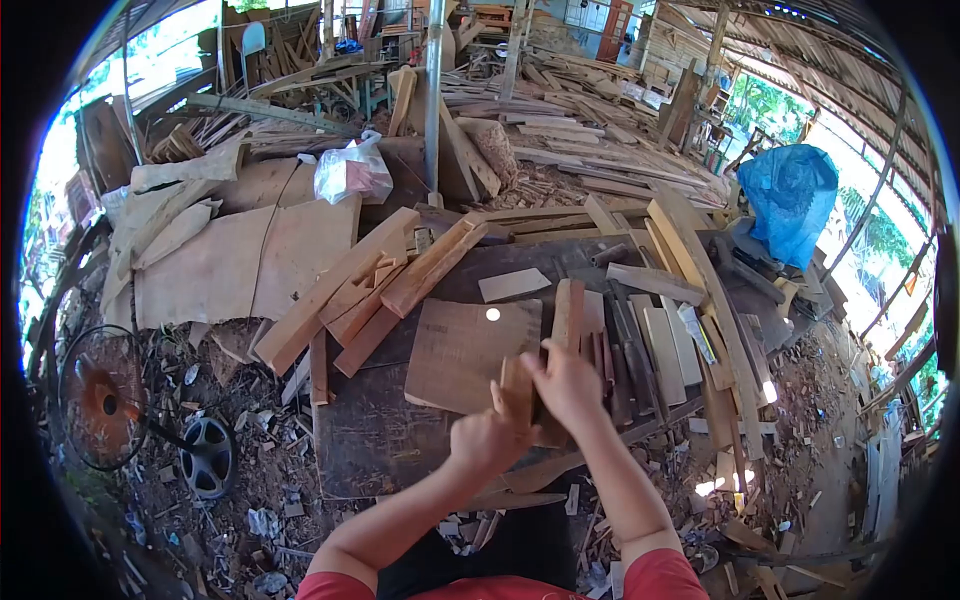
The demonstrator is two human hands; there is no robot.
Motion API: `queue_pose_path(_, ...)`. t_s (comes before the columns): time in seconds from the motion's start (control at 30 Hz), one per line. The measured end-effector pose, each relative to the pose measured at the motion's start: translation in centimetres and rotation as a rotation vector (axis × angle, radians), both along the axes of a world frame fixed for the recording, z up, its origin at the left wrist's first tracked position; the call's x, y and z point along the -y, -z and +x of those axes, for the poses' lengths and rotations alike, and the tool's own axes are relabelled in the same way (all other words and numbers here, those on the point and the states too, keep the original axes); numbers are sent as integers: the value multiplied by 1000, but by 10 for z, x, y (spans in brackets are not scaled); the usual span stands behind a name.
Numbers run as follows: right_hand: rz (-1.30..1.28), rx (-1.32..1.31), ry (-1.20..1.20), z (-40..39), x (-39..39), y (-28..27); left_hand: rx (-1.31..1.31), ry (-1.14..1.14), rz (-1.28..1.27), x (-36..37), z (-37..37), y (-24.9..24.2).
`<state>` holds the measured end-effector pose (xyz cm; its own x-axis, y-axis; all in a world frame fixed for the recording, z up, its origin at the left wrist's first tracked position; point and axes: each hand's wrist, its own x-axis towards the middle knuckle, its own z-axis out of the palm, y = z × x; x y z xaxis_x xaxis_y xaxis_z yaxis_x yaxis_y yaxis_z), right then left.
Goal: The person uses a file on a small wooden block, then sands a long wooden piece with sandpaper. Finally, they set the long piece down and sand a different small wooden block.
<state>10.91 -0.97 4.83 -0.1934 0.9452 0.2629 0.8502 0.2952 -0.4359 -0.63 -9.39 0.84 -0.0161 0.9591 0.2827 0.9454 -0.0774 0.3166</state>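
Note:
Near the front of the dark workbench [360,440], a small wooden block [517,388] stands between my two hands. My left hand [490,442] is closed on its lower left side, thumb pointing up along it. My right hand [566,386] is closed at its upper right, with the thumb against the block; its other fingertips are hidden. Behind the right hand lies a longer wooden bar [568,312]. A flat, squarish wooden board [455,350] with a bright spot of light on it rests just left of the block.
Notched wooden beams [430,268] lie across the bench's left side. Chisel-like tools [632,350] and wood strips [662,350] line the right. A blue plastic bag [790,205] hangs at right, and a handwheel [208,458] stands at left. Lumber is piled behind.

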Motion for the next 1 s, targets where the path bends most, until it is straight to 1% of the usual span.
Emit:
queue_pose_path(0.03, 99, 70, -36, -6, -3, 18, -36, 13, -18, 7, 9, 3)
queue_pose_path(0.07, 106, 142, -60, -10, -4, 32, -72, 24, -35, 10, 14, 3)
queue_pose_path(0.13, 6, 139, -36, -15, 0, 21, -64, 26, -43, 9, 17, 0)
queue_pose_path(0.2, 35, 162, -25, -14, -13, 25, -52, 25, -59, 0, 18, 1)
queue_pose_path(0.27, 62, 186, -12, -16, -30, 28, -114, 13, -44, -21, 17, 2)
queue_pose_path(0.37, 79, 169, 46, -27, -79, 26, -65, -13, 32, -69, 12, -1)
queue_pose_path(0.5, 23, 107, 124, -43, -145, 20, -87, -64, -88, -135, 1, -19)
queue_pose_path(0.53, 28, 108, 125, -46, -151, 16, -85, -64, -83, -146, -1, -14)
queue_pose_path(0.57, -20, 112, 136, -50, -156, 12, -112, -74, -82, -156, -4, -9)
queue_pose_path(0.6, -70, 116, 146, -52, -159, 10, -139, -86, -83, -158, -5, -14)
queue_pose_path(0.77, -29, 78, 129, -50, -131, 26, -55, -61, -92, -118, -7, -16)
queue_pose_path(0.83, 33, 50, 56, -49, -93, 33, -51, -50, -10, -85, -9, -4)
queue_pose_path(0.9, 39, 84, -1, -48, -51, 37, -116, -56, 93, -43, -9, 11)
queue_pose_path(0.97, 108, 146, -73, -45, -14, 42, -79, -48, 132, -2, -9, 7)
queue_pose_path(1.0, 96, 150, -105, -44, 2, 38, -82, -44, 130, 12, -10, 9)
